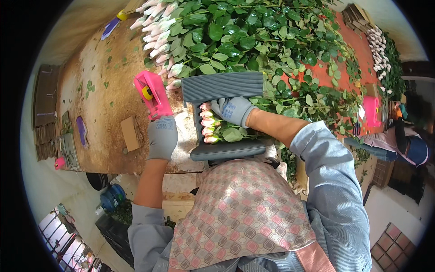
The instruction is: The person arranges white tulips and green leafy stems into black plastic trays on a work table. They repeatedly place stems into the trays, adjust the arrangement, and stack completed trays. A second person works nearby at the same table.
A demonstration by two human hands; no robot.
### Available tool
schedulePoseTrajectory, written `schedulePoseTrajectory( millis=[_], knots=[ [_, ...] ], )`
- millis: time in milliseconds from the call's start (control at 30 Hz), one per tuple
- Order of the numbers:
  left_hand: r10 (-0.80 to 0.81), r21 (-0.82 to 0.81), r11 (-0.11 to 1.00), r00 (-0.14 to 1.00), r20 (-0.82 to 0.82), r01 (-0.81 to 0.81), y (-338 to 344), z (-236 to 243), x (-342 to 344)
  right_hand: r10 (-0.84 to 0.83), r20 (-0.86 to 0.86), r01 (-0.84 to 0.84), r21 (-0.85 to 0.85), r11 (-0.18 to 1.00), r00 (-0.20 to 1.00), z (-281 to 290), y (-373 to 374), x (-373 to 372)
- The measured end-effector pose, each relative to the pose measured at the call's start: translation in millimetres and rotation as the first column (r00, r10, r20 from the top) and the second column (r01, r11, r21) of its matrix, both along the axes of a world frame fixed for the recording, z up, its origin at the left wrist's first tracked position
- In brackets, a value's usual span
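Both my hands wear grey gloves. My left hand [162, 137] is closed on the near end of a pink tape dispenser [156, 94], which carries a yellow-cored roll. To its right is a dark grey trough with ribbed sides [222, 87]. Pale pink roses [208, 122] lie in a row inside it, heads to the left and leafy stems to the right. My right hand [233, 111] reaches into the trough, its fingers curled over the roses at the far end; the fingertips are partly hidden.
Beyond the trough lies a big heap of leafy stems [244, 43] with white-wrapped heads [158, 38]. A piece of cardboard [131, 133] rests on the worn table [102, 109]. At the right, another person [408, 143] stands near a second pink dispenser [372, 111].
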State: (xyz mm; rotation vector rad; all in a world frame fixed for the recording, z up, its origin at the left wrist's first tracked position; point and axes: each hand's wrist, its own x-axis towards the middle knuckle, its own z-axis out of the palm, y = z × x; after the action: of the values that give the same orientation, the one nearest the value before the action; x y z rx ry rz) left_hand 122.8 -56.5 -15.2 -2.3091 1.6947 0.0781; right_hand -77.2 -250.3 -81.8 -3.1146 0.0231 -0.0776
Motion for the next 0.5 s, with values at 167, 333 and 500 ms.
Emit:
schedulePoseTrajectory(
  millis=[167, 333, 500],
  knots=[
    [-0.250, -0.186, 0.963, 0.897, -0.365, 0.193, 0, 22, -19, -0.002, -0.225, -0.001, -0.014, 1.000, 0.974, 19, 1, 2],
    [-0.092, -0.013, 0.991, 0.602, -0.793, 0.134, -17, 3, -36, -0.045, -0.255, 0.060, 0.050, 0.997, 0.966, 8, 13, 12],
    [-0.197, -0.173, 0.980, 0.579, -0.791, 0.097, -7, -12, -27, -0.097, -0.360, 0.091, -0.034, 0.995, 0.928, 33, 24, 18]
  ],
)
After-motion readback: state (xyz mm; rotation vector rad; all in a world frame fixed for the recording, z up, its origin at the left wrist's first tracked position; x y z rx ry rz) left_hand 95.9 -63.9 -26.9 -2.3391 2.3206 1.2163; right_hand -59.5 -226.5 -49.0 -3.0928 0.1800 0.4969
